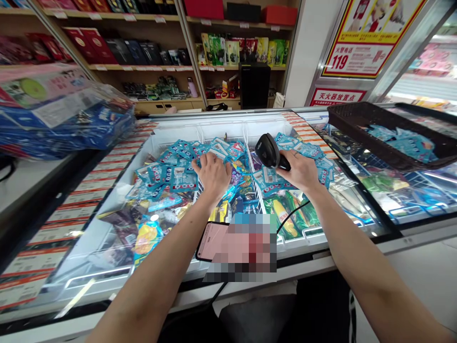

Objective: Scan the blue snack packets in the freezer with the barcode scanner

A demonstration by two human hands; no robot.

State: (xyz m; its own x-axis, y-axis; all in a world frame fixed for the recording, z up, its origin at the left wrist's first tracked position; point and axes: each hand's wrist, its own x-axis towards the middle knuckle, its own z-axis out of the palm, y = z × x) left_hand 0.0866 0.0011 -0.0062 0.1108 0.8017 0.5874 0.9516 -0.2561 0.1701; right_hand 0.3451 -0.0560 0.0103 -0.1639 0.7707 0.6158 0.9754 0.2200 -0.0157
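My right hand is wrapped around the handle of a black handheld barcode scanner, whose head points up and left. A black cable trails below that hand. My left hand rests palm down on a spread of small blue packets, fingers bent and a little apart; what lies under the fingertips is hidden. More blue packets lie beneath and around the scanner. In front of me is a phone with a lit screen, partly covered by a blurred patch.
Beneath the packets is a glass-topped freezer with wire dividers and bagged frozen goods. On the right stands a dark woven basket holding blue packets. Plastic-wrapped boxes sit at left. Stocked shelves line the back.
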